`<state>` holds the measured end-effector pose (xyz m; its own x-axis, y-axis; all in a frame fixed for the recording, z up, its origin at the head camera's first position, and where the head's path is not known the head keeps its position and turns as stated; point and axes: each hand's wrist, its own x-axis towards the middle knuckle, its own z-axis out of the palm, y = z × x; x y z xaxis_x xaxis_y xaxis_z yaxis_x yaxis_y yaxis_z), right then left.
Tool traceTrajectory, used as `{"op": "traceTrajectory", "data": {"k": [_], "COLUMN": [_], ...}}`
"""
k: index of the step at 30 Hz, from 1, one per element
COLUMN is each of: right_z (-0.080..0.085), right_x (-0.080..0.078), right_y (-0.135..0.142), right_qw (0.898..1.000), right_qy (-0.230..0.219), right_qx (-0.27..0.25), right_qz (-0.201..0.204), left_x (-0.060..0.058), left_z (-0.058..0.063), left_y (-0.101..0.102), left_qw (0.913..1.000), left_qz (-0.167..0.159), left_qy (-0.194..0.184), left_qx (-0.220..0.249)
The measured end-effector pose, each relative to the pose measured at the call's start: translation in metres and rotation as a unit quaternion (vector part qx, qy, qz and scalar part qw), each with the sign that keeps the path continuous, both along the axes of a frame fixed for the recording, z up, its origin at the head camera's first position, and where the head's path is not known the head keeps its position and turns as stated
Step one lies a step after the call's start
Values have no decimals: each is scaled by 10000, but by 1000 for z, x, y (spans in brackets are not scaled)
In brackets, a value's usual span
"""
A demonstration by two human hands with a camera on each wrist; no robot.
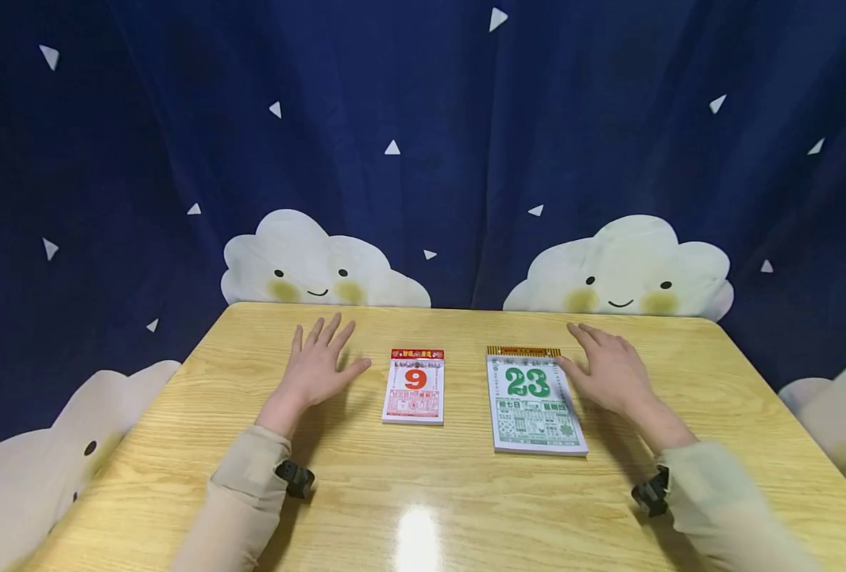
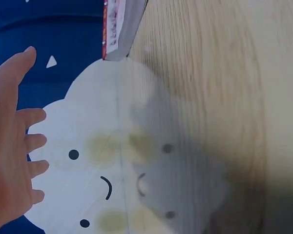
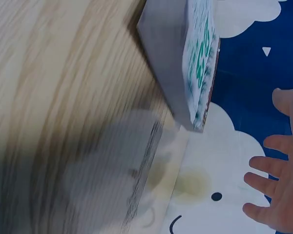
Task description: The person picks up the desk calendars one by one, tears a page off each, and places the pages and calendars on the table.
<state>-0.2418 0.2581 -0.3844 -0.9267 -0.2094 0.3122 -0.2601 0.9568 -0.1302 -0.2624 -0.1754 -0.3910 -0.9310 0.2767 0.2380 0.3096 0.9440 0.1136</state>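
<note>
Two tear-off calendars lie flat on the wooden table. The smaller calendar [image 1: 414, 388], with a red header and a red 9, is left of centre; its edge also shows at the top of the left wrist view [image 2: 124, 29]. The larger calendar [image 1: 537, 405] has a gold header and a green 23, and its thick side fills the top of the right wrist view [image 3: 173, 58]. My left hand [image 1: 317, 369] is spread left of the small calendar, apart from it and holding nothing. Beside the large calendar's upper right edge is my right hand [image 1: 608, 372], fingers extended, nothing gripped.
The light wooden table [image 1: 423, 477] has rounded far corners. Behind it hangs a dark blue curtain [image 1: 423, 95] with white triangles and smiling clouds. A dark wrist camera [image 1: 295, 479] sits on the left cuff, another camera [image 1: 651, 492] on the right.
</note>
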Motion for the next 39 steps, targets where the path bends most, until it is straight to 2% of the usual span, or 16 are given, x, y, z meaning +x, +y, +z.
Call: {"op": "traceTrajectory", "data": {"k": [9, 18, 24, 31, 39], "right_z": [1, -3, -10, -17, -19], "right_x": [-4, -2, -5, -9, -11], "right_y": [-26, -53, -74, -95, -123], "right_qw": [9993, 9943, 9898, 9851, 9768], "right_qy": [116, -359, -510, -693, -1183], "right_qx": [-339, -950, -1256, -1432, -1648], "right_qz": [106, 332, 439, 660, 685], "left_x": [6, 7, 10, 11, 11], "left_z": [-3, -6, -9, -12, -15], "left_y": [14, 30, 38, 45, 48], "left_qw": [9976, 9887, 9861, 9806, 9724], "left_qz": [5, 176, 350, 548, 909], "left_qy": [-184, -440, -345, -461, -586], "left_qx": [670, 1425, 1585, 1827, 2068]}}
